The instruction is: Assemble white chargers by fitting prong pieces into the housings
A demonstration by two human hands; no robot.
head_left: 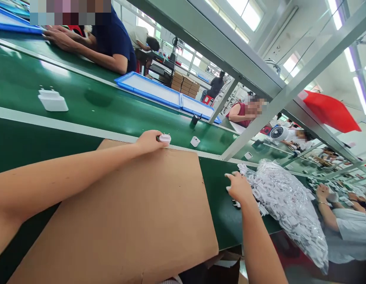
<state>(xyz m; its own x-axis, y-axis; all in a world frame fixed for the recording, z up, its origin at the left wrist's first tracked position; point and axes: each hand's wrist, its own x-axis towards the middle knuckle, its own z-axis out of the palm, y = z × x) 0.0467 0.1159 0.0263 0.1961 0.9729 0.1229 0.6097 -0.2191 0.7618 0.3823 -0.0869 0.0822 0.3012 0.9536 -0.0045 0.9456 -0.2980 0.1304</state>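
My left hand [150, 141] reaches across a brown cardboard sheet [135, 213] and holds a small white charger plug [165, 138] at the edge of the green conveyor belt [106, 106]. My right hand [238, 187] rests, fingers bent, on a clear plastic bag full of white chargers [286, 201], touching the pieces at the bag's near end. I cannot tell whether it grips one.
More white chargers lie on the belt: one at the left [52, 99], one near the middle [195, 141]. Blue trays [159, 91] sit on the far side. A person in dark blue leans there; other workers sit at the right. Metal frame bars [277, 90] cross overhead.
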